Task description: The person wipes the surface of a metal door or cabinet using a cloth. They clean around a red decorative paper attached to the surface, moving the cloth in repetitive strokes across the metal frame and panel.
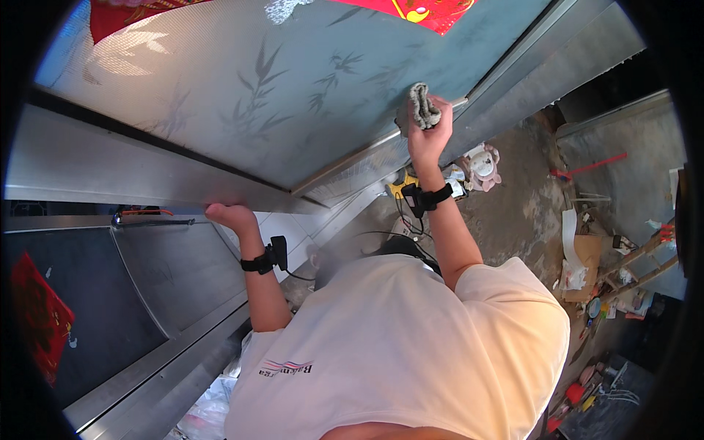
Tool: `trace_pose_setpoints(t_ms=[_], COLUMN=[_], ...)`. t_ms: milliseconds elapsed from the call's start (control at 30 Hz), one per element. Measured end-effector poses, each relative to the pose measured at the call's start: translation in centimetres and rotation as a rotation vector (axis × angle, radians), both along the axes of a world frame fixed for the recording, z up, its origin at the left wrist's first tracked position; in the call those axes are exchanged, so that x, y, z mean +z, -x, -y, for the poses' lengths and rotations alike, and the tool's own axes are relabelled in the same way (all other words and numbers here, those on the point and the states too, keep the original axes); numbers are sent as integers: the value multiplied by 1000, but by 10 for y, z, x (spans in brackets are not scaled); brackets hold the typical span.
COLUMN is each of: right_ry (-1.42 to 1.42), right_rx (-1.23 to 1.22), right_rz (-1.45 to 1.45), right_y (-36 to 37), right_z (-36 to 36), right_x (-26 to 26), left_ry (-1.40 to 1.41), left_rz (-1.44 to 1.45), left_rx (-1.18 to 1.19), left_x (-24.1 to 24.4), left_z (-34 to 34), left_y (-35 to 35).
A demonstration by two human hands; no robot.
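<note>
My right hand (432, 129) grips a folded grey cloth (424, 107) at the lower right of a frosted glass panel (286, 93) with a bamboo-leaf pattern. The cloth is by the thin rail (352, 159) where the glass meets the lower panel. At the edge of the door's metal frame (148, 165), my left hand (234, 217) holds on, its fingers hidden behind the frame. Both wrists wear black straps with small devices and cables.
A dark door leaf (71, 297) with a red paper decoration (41, 319) stands at left. Beyond my right arm, a plush toy (483, 168) lies on the concrete floor (517, 220). A wooden ladder (641, 264), cardboard (583, 267) and scattered tools are farther right.
</note>
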State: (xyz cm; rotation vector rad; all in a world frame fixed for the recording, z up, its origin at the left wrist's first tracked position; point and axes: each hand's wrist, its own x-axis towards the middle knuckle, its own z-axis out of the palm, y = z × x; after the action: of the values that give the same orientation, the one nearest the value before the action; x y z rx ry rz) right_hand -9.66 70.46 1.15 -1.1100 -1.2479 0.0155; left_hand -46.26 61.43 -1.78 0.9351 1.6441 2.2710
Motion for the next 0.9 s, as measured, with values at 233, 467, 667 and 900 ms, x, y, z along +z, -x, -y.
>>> trace_pose_setpoints(t_ms=[233,467,667,900], right_ry=[-44,-9,10,-14], right_rx=[155,334,427,364], right_rz=[-49,-45,54,68], right_y=[40,79,58,-9], right_z=[17,42,34,4], right_x=[-2,6,16,22], left_ry=[-57,-22,0,14], left_rz=[52,22,42,74], left_rx=[-36,-15,-54,-104], left_x=[1,-11,-11,3], left_z=[-1,-2,0,5], left_y=[-3,5,8,2])
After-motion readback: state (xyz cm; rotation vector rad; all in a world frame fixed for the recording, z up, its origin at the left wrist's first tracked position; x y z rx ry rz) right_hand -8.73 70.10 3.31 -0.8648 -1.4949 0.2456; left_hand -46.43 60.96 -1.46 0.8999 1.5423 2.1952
